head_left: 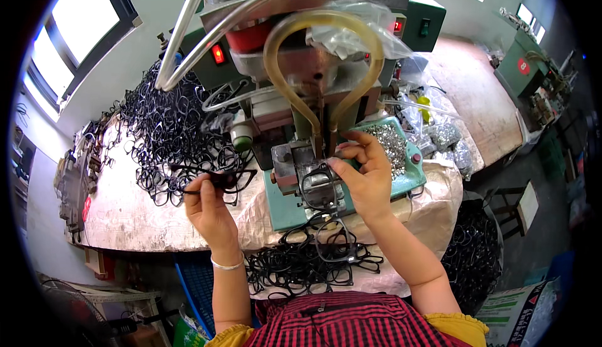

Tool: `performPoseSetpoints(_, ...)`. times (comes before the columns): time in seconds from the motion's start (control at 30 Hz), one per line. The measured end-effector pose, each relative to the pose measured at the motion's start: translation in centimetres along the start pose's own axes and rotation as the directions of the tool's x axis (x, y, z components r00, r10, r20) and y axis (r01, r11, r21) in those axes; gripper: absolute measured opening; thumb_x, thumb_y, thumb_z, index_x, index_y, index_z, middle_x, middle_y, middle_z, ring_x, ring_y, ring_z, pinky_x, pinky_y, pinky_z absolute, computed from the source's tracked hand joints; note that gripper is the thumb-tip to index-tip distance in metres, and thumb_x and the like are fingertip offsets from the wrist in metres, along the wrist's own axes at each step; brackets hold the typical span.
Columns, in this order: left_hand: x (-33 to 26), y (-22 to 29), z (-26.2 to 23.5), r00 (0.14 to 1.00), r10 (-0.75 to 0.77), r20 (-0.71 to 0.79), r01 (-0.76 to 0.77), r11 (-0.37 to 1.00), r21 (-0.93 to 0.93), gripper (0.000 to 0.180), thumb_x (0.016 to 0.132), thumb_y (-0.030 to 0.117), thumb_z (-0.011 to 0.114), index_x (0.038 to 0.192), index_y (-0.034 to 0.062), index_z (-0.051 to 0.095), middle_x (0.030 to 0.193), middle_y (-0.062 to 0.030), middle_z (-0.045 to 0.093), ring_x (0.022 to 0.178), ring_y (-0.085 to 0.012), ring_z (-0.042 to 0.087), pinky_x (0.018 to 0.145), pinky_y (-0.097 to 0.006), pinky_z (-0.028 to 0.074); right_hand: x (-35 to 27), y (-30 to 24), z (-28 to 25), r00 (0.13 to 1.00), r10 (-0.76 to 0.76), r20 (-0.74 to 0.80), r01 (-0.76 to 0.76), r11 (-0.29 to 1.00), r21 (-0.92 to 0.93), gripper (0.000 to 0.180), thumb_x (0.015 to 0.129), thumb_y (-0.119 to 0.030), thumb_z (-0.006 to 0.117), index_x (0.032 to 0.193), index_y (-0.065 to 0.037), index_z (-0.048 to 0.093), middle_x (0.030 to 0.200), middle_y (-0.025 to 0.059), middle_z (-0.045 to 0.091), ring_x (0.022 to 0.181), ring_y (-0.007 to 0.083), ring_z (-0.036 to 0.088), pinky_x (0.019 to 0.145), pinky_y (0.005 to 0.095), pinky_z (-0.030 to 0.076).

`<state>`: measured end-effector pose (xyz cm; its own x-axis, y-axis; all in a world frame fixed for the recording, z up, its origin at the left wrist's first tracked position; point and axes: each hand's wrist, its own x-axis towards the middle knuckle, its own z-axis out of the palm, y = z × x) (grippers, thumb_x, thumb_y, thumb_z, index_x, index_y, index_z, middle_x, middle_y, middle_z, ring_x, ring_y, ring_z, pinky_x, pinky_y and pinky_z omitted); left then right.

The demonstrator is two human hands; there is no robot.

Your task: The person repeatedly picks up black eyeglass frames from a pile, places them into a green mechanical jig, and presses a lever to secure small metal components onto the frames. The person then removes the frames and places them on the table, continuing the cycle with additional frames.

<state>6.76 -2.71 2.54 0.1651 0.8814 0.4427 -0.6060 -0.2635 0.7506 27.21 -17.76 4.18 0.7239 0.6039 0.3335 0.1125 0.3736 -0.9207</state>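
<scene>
My left hand [212, 212] is pinched on a black eyeglass frame [241, 179], held up left of the machine's base. At the work head of a green bench machine [285, 212], my right hand [367, 174] has its thumb and fingers closed at the top of another dark eyeglass frame [308, 187]. That frame stands at the metal fixture [290, 174], below two yellowish tubes [274, 64] that come down to the work point. The fingertips hide part of its edge there. More black eyeglass frames [301, 259] lie in my lap area, just under the machine.
A large heap of black eyeglass frames [169, 127] covers the table's left side. Small metal parts fill a green tray [411, 181] at the right. Plastic bags of metal parts [445, 135] lie beyond it. A big container of black pieces [470, 240] stands at lower right.
</scene>
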Motion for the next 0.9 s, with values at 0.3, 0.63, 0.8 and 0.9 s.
performPoseSetpoints(0.3,2.3,5.1,8.3,0.831,0.284,0.478,-0.409,0.895,0.18,0.014,0.087,-0.004,0.066,0.101,-0.0036,0.067,0.095,-0.0174,0.073,0.087,-0.023,0.068,0.083,-0.035,0.049,-1.5,-4.1,0.9,0.996,0.05,0.079,-0.046,0.998,-0.049,0.05,0.084,0.001,0.066,0.132,0.002,0.051,0.117,0.013,0.069,0.115,0.0189,0.061,0.101,0.0328,0.044)
performPoseSetpoints(0.63,-1.6,1.6,8.6,0.367,0.215,0.905,-0.739,0.659,0.144,0.024,0.07,0.011,0.078,0.094,0.0107,0.076,0.101,-0.0039,0.074,0.077,-0.0234,0.055,0.084,-0.044,0.053,1.1,4.9,-12.3,0.972,-0.223,0.077,0.139,0.278,-0.951,0.022,0.076,-0.015,0.076,0.098,-0.011,0.075,0.122,0.0205,0.064,0.124,0.0372,0.055,0.106,0.0445,0.041)
performPoseSetpoints(0.8,-1.6,1.2,8.3,0.378,0.195,0.905,-0.729,0.665,0.161,0.025,0.07,0.01,0.079,0.096,0.0115,0.076,0.103,-0.0036,0.074,0.08,-0.0233,0.055,0.084,-0.045,0.052,2.5,5.8,-10.5,0.938,-0.338,0.076,0.197,0.339,-0.92,0.013,0.075,-0.014,0.075,0.087,-0.012,0.073,0.114,0.0161,0.065,0.111,0.037,0.06,0.091,0.0447,0.05)
performPoseSetpoints(0.9,-2.0,1.1,8.3,0.401,0.189,0.896,-0.725,0.663,0.185,0.025,0.071,0.009,0.079,0.096,0.0117,0.076,0.106,-0.0037,0.074,0.081,-0.0243,0.056,0.086,-0.045,0.052,5.0,6.7,-7.7,0.924,-0.35,0.154,0.256,0.265,-0.93,0.012,0.075,-0.014,0.073,0.086,-0.01,0.07,0.104,0.0143,0.064,0.102,0.0351,0.06,0.08,0.0454,0.052)
